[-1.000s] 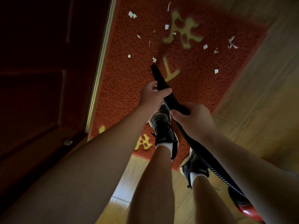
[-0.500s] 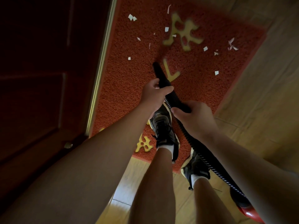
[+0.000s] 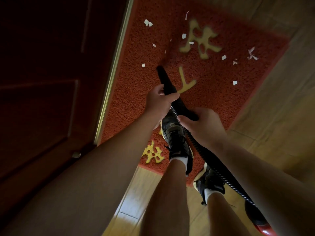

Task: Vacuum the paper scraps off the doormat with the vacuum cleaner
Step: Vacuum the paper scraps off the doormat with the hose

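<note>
A red doormat (image 3: 139, 92) with yellow characters lies on the floor, strewn with several small white paper scraps (image 3: 234, 82). A black vacuum nozzle (image 3: 164, 79) points down at the mat, its tip close to a scrap (image 3: 143, 65) near the mat's left side. My left hand (image 3: 159, 103) grips the nozzle's lower part. My right hand (image 3: 202, 125) holds the ribbed black hose (image 3: 216, 169) just behind it. The hose runs back to the red vacuum body (image 3: 263, 229) at the lower right edge.
A dark wooden door (image 3: 51, 82) with a metal threshold strip (image 3: 114, 68) borders the mat on the left. My two feet in black shoes (image 3: 177, 138) stand on the mat's near edge. Wooden floor (image 3: 272, 116) lies to the right and behind.
The nozzle tip has slid slightly left and forward across the mat. The scrap that lay beside the tip a second ago is no longer visible. Both hands keep their grip.
</note>
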`<state>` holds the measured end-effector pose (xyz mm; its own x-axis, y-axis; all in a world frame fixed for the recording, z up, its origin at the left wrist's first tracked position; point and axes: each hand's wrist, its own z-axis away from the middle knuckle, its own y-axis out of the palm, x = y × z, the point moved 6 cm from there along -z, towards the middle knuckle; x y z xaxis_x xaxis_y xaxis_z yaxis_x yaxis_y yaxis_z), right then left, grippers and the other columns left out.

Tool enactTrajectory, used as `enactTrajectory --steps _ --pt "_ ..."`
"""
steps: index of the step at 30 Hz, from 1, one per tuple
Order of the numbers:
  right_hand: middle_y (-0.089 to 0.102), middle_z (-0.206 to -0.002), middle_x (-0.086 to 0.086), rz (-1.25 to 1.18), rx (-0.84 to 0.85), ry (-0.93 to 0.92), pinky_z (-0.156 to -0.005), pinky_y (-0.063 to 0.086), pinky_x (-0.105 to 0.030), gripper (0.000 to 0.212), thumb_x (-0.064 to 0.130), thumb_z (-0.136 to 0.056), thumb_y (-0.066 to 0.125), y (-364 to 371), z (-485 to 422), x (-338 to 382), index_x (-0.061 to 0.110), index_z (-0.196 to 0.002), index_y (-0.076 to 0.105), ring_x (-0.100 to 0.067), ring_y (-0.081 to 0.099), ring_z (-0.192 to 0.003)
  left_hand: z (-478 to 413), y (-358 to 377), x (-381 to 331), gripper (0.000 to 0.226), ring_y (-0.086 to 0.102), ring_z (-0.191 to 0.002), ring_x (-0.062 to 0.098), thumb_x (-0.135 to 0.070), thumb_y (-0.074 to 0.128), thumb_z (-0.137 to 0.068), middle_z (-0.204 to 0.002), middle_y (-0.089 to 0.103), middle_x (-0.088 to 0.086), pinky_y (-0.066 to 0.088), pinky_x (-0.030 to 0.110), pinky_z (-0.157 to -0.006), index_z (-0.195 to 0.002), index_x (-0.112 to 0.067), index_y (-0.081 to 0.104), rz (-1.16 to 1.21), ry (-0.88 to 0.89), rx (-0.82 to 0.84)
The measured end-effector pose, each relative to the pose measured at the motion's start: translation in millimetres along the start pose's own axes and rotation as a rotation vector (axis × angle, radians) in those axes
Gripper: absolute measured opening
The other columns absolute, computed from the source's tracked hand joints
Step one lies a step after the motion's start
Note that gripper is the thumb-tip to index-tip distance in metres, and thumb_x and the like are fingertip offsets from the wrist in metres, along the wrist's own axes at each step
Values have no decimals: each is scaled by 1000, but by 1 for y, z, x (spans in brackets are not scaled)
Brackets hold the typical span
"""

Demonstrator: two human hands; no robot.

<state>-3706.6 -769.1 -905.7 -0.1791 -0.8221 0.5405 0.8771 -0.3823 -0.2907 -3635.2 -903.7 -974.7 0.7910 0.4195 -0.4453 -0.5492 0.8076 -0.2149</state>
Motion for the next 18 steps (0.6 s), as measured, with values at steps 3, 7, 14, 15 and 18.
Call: enactTrajectory --steps 3,7,14,15,18 --pt "52 -53 5 18 9 -10 -36 28 -11 32 29 -91 68 6 -6 6 23 -63 54 -2 46 -37 -4 -11 -2 38 68 -105 20 -20 76 -88 -114 70 3 55 49 -99 -123 -13 67 3 3 -9" --pt "53 -53 3 11 19 -12 -37 28 -13 31 31 -90 68 16 -14 12 13 -68 59 -4 44 -38 -9 -23 -5 23 69 -103 19 -19 75 -89 -107 71 1 55 50 -99 -111 -18 70 2 13 -21" --pt "51 -51 7 7 38 -3 -37 29 -11 35 26 -90 69 24 -19 22 22 -60 52 0 48 -37 -16 -35 -1 29 70 -104 20 -23 76 -85 -108 73 0 56 53 -98 -113 -16 70 -1 5 -47" --pt "51 -51 7 6 41 2 -36 29 -11 36 25 -90 69 25 -19 22 21 -59 51 0 48 -37 -16 -36 -1 28 70 -103 20 -22 76 -86 -107 72 0 56 53 -98 -112 -16 70 3 1 -50" --pt "49 -49 7 22 36 2 -35 28 -12 39 24 -90 69 26 -20 25 22 -57 48 0 46 -36 -18 -39 1 29 69 -104 20 -22 76 -86 -109 72 0 55 53 -99 -113 -16 70 10 -13 -60"
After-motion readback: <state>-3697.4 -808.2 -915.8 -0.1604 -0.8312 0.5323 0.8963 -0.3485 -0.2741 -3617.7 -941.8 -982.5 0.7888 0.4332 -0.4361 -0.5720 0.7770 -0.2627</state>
